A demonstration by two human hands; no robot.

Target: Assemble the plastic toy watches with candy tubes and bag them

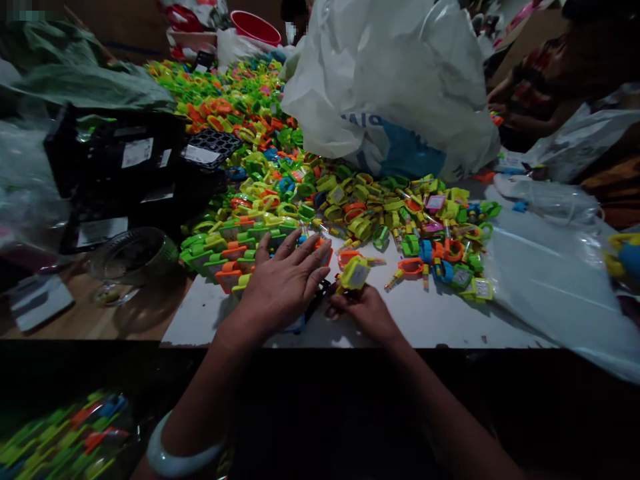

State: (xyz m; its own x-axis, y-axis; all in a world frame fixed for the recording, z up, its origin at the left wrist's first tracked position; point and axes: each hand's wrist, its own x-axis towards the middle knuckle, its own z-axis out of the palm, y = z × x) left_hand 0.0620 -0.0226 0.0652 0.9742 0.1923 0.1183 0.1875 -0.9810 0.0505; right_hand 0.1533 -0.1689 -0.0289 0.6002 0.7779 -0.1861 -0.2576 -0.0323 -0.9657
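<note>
My left hand (283, 283) lies palm down with its fingers spread over tidy slanting rows of bright plastic toy watches (233, 250). Those rows seem to sit in a dark tray (316, 301), mostly hidden under the hand. Just to the right, my right hand (370, 317) has its fingers closed at the lower end of a yellow toy watch (355, 275) with a pale square face. An orange toy watch (349, 257) lies right behind it. Further right, an orange band (411, 268) with small clear tubes rests on the white tabletop (367, 340).
A large heap of loose toy watches (260, 167) spreads across the back. Behind it bulges a big white plastic bag (390, 80). Black trays (120, 153) and a clear bowl (133, 257) stand left. Plastic sheeting (545, 247) covers the right; another person's arm (535, 120) is beyond.
</note>
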